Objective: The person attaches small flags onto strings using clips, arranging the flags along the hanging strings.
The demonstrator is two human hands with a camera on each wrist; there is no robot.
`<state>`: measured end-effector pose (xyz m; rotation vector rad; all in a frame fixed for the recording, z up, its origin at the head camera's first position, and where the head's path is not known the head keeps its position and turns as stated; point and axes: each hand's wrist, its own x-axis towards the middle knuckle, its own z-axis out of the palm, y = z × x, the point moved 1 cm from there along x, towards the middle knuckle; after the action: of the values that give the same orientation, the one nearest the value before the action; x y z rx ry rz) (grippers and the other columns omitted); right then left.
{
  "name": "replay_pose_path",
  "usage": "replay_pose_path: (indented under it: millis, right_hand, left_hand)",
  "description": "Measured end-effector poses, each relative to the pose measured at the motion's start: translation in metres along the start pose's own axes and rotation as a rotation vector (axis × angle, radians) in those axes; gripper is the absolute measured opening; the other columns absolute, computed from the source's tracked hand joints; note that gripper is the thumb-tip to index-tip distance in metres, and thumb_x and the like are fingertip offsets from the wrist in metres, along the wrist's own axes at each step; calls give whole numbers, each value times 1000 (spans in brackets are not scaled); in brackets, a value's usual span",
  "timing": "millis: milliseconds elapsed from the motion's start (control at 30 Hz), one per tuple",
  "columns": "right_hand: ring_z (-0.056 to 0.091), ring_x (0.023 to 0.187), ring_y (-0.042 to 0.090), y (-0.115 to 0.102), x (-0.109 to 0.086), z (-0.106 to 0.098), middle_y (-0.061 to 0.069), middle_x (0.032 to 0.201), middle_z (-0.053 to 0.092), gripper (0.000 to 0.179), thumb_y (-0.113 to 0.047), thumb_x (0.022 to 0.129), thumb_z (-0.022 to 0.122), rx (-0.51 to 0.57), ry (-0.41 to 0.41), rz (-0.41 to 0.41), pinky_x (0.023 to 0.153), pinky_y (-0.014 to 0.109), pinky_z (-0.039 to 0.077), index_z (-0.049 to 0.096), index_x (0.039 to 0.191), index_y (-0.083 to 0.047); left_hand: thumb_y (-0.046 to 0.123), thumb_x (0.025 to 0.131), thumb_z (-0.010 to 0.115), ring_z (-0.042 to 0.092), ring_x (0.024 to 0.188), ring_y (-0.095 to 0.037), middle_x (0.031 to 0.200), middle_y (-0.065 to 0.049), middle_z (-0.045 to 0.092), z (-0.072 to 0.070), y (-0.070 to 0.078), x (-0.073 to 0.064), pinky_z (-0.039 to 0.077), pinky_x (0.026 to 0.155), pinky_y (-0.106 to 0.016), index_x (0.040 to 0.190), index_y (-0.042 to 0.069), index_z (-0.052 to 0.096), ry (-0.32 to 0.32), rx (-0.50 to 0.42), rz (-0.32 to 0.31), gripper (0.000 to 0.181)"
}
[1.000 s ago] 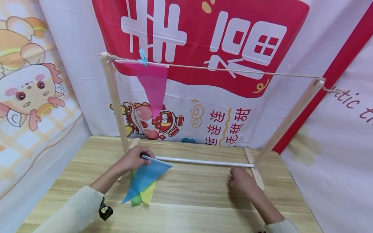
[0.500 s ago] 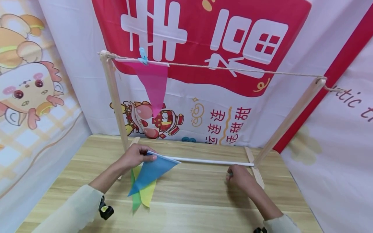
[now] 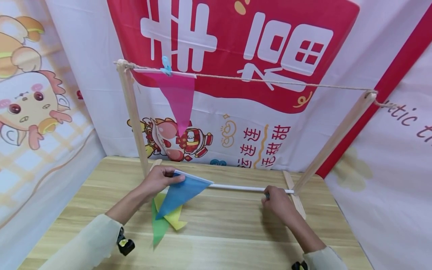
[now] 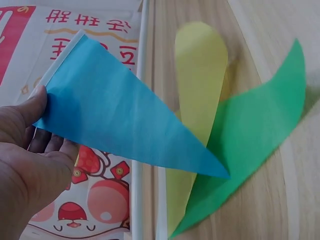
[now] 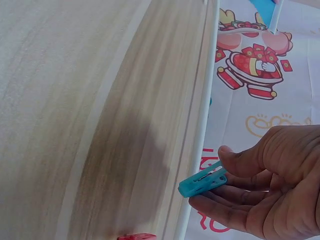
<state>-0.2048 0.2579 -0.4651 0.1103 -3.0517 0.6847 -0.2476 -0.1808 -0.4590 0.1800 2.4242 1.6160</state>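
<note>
My left hand (image 3: pixel 159 180) pinches a blue triangular pennant (image 3: pixel 185 191) by one end of its white top edge, and its tip hangs down. Beneath it on the table lie a yellow pennant (image 4: pixel 200 75) and a green pennant (image 4: pixel 260 120), partly overlapping. In my right hand (image 3: pixel 279 202) a teal clothespin (image 5: pixel 202 181) is held between thumb and fingers, seen best in the right wrist view. A pink pennant (image 3: pixel 180 97) hangs from the rope (image 3: pixel 256 80) near the left post, fixed by a light blue clothespin (image 3: pixel 166 66).
Two wooden posts, the left post (image 3: pixel 133 116) and the right post (image 3: pixel 334 142), carry the rope. A white rod (image 3: pixel 239 188) joins them low down. Part of a red object (image 5: pixel 136 236) shows on the table in the right wrist view. Printed cloth hangs behind.
My left hand has lifted the blue pennant up and to the right, uncovering more of the yellow and green pennants. My right hand has risen slightly, and its clothespin shows more.
</note>
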Motion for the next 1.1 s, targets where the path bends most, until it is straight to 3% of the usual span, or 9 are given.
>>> replay_pose_path:
  millis: [133,333,433,533,600,700,767,900,1100]
  right_hand:
    - [68,84,23,-2,2,-3,9,88,75,17,-6,95,83,11,1,-8,80,49,63,77,107,4]
    - [68,86,25,-6,6,-9,10,88,73,17,-8,98,85,14,3,-32,85,50,64,75,105,4]
    - [69,88,25,-10,7,-11,10,90,75,17,-8,99,84,19,-5,-30,87,51,65,75,105,5]
    - [69,87,25,-11,8,-12,10,89,74,14,-8,99,84,21,-11,-20,85,50,64,75,102,3]
    - [68,86,24,-12,9,-12,8,87,74,13,-8,99,83,19,-16,-11,84,48,63,75,100,2]
    - [66,85,23,-13,10,-12,8,87,73,12,-9,100,83,17,-24,2,81,46,61,75,101,1]
    - [66,85,23,-14,11,-13,8,88,73,13,-9,100,84,11,-24,1,80,45,61,76,102,1]
    - [62,80,21,-17,13,-15,6,83,69,14,-9,99,84,10,-14,-29,74,40,56,74,98,0]
    - [52,71,17,-26,16,-25,1,75,56,19,-9,101,82,26,-13,-76,66,32,43,67,91,-4]
  left_hand:
    - [31,109,79,65,102,-25,105,-6,75,3,5,2,57,102,-39,112,6,81,1,-46,6,26]
    - [31,109,78,77,113,-24,127,-12,83,4,14,3,62,117,-55,127,6,82,26,-80,4,31]
    - [31,109,79,76,110,-24,128,-13,83,4,18,2,63,115,-52,127,5,83,37,-96,8,33]
    - [33,108,80,76,106,-23,121,-8,84,4,24,2,66,110,-48,120,7,85,49,-100,7,30]
    - [34,108,80,75,103,-23,108,-4,82,5,29,0,66,108,-45,107,7,82,53,-109,6,27]
    - [34,108,79,76,103,-23,101,-1,80,5,36,-2,66,108,-45,94,10,76,57,-110,16,29]
    - [33,109,79,77,105,-25,101,-5,80,6,40,-3,65,110,-49,91,8,73,58,-117,22,31]
    - [36,109,78,81,113,-27,120,-10,85,7,47,-4,62,116,-58,104,7,83,69,-130,43,30]
    - [42,106,81,74,110,-25,114,-6,78,8,56,-2,63,107,-45,90,9,78,116,-119,90,37]
